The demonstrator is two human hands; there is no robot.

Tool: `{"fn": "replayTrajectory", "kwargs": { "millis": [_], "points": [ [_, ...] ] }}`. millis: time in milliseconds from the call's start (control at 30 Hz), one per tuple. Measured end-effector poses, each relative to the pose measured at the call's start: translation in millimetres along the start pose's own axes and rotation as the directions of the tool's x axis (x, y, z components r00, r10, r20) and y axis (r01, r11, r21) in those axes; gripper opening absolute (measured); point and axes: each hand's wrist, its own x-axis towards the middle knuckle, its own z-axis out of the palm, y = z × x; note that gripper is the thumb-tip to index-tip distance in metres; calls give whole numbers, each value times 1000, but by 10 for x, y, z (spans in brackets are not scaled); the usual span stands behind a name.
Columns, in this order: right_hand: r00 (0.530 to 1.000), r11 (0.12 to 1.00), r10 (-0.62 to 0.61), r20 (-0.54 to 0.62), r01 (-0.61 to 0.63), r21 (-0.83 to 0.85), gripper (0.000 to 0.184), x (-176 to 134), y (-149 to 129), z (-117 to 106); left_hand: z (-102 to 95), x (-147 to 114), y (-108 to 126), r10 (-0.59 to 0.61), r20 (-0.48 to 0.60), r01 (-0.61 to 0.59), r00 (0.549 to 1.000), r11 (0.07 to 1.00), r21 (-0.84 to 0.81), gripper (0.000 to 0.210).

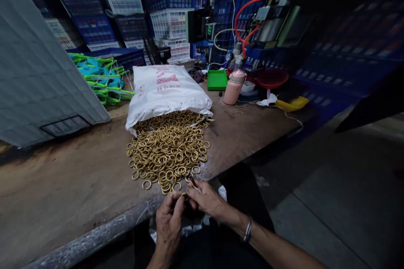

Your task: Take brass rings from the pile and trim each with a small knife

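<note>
Crates: Blue and white crates [167, 23] are piled high behind the work place, perhaps so that lots of things can be kept in little floor space.
Table: The brown table [78, 176] is stretched across the front, and its near edge is reached by both hands.
Sack: The white sack [170, 86] is laid flat on the table, with its open mouth turned to the hands, likely so that rings can be spilled out close by.
Heap: Brass rings [167, 147] are spread from the sack's mouth almost to the table edge. They seem to be left loose there so that a long reach is not needed.
Green tray: The green tray [217, 80] is set back, past the sack's right side.
Bottle: The pink bottle [233, 88] is stood upright beside the tray, probably to be kept out of the way.
Left hand: The left hand [168, 220] is held just off the table edge, its thumb and finger pinched on a ring.
Right hand: The right hand [208, 201] is curled around a small tool [194, 184], its dark tip pointed up at the heap. What kind of tool it is cannot be told.
One ring: The pinched ring [183, 194] is mostly hidden by fingers. It is held between the two hands, maybe so that both can get at it.
</note>
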Motion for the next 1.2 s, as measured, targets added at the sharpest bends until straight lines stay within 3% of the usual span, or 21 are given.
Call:
{"fn": "replayTrajectory", "kwargs": {
  "millis": [100, 267, 400, 567, 700, 900, 1200],
  "points": [
    [1000, 999, 29, -11, -28, 34, 29, 11, 67, 20, 2, -15, 13, 3, 12, -3, 1000, 1000, -6, 19],
    [997, 998, 32, -63, -35, -43, 20, 5, 36, 24, -5, -27, -33, -237, 166, 255, 957, 962, -99, 26],
    [991, 972, -77, -106, 52, -229, 19, -15, -23, 31, -12, -35, -140, -318, 289, 375, 903, 911, -172, 33],
    [985, 937, -147, -90, 109, -331, 24, -30, -14, 26, -8, -51, -187, -371, 268, 438, 889, 859, -266, 31],
    [981, 856, -170, -88, 103, -507, 11, -68, 77, 16, -9, -61, -150, -385, 237, 443, 892, 850, -287, 33],
    [988, 673, -148, 51, 138, -727, 20, -155, 109, 40, -23, -60, -181, -310, 230, 364, 923, 897, -251, 36],
    [994, 602, -95, 47, 95, -793, 28, -194, 59, 55, -39, -78, -180, -238, 201, 265, 950, 957, -119, 34]
  ]
}}
